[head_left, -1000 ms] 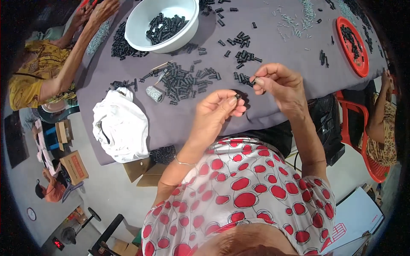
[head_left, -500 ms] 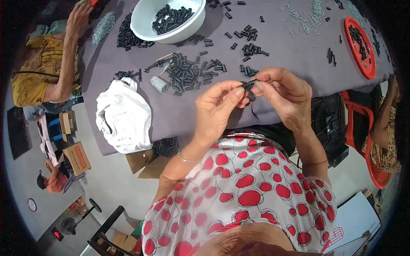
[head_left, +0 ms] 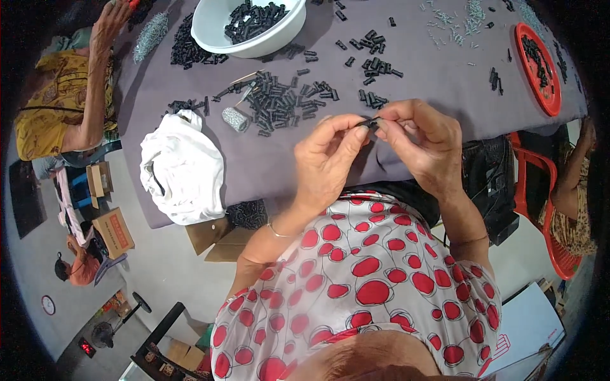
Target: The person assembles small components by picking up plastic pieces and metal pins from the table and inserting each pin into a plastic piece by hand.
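A small black plastic part (head_left: 370, 122) is pinched between my two hands, just above the table's near edge. My left hand (head_left: 327, 155) grips its left end between thumb and forefinger. At the other end, the thumb and fingertips of my right hand (head_left: 422, 136) are closed on it too; the fingers partly cover the piece, so its exact shape is hidden. Beyond my hands lie several similar black parts (head_left: 373, 98). A bigger loose heap of black parts (head_left: 276, 101) spreads to the left, beside a small silvery speckled cylinder (head_left: 236, 119).
A white basin (head_left: 273, 43) of black parts stands at the back. Bunched white cloth (head_left: 181, 168) lies at the left edge. At the right is a red tray (head_left: 551, 95); small metal pieces (head_left: 473, 16) are scattered at the far side. Other people sit left and right.
The black part has turned to lie more level between my fingertips. My left hand has shifted slightly right, and the view has moved a little.
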A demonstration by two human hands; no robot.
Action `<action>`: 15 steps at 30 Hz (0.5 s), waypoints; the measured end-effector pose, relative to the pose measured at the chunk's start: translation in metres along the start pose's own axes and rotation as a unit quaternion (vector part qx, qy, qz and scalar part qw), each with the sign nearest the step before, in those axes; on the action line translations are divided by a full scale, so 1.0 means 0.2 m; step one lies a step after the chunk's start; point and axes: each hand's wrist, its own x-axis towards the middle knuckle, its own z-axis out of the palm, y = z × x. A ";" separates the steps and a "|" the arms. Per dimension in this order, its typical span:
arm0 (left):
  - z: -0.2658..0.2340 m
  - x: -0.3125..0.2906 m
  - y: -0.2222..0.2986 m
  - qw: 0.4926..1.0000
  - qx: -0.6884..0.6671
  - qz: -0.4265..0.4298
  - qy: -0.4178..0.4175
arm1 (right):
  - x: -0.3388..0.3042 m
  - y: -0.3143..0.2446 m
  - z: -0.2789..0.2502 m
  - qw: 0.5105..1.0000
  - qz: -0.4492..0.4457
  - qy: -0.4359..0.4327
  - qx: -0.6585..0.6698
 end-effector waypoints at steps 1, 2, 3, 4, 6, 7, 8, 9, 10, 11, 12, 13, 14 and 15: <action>-0.01 0.00 -0.02 1.000 0.021 0.007 0.003 | -0.01 0.01 0.01 1.000 0.003 0.001 0.004; -0.01 -0.01 -0.03 1.000 0.021 0.007 0.003 | -0.01 0.01 0.01 1.000 0.007 0.003 0.009; 0.00 -0.01 -0.03 0.999 0.029 0.018 0.008 | -0.01 0.01 0.02 1.000 0.007 0.002 0.009; 0.00 -0.01 -0.04 0.999 0.038 0.029 0.014 | -0.01 0.01 0.02 1.000 0.003 0.002 -0.002; 0.00 -0.03 -0.04 0.998 0.053 0.028 0.026 | -0.02 0.00 0.03 1.000 0.000 0.000 -0.012; 0.00 -0.03 -0.04 0.997 0.067 0.030 0.036 | -0.02 0.00 0.03 1.000 -0.004 0.002 -0.025; 0.01 -0.02 -0.04 0.997 0.067 0.029 0.038 | -0.01 0.00 0.04 0.999 -0.007 0.003 -0.038; 0.00 -0.01 -0.05 0.992 0.099 0.064 0.043 | -0.01 0.01 0.04 0.999 -0.007 0.002 -0.037; 0.00 0.01 -0.07 0.985 0.131 0.099 0.048 | -0.01 0.04 0.06 1.000 -0.010 0.013 -0.022; -0.01 0.02 -0.07 0.985 0.132 0.100 0.049 | 0.00 0.06 0.06 1.000 -0.012 0.025 -0.007; -0.01 0.03 -0.07 0.975 0.174 0.126 0.051 | 0.02 0.06 0.06 1.000 -0.014 0.025 -0.005; -0.01 0.03 -0.07 0.964 0.210 0.153 0.052 | 0.02 0.06 0.06 0.999 -0.017 0.016 -0.022; 0.00 0.04 -0.07 0.964 0.201 0.164 0.062 | 0.02 0.05 0.05 0.999 -0.022 0.008 -0.040; 0.00 0.05 -0.06 0.964 0.198 0.169 0.061 | 0.02 0.04 0.04 0.999 -0.027 0.009 -0.043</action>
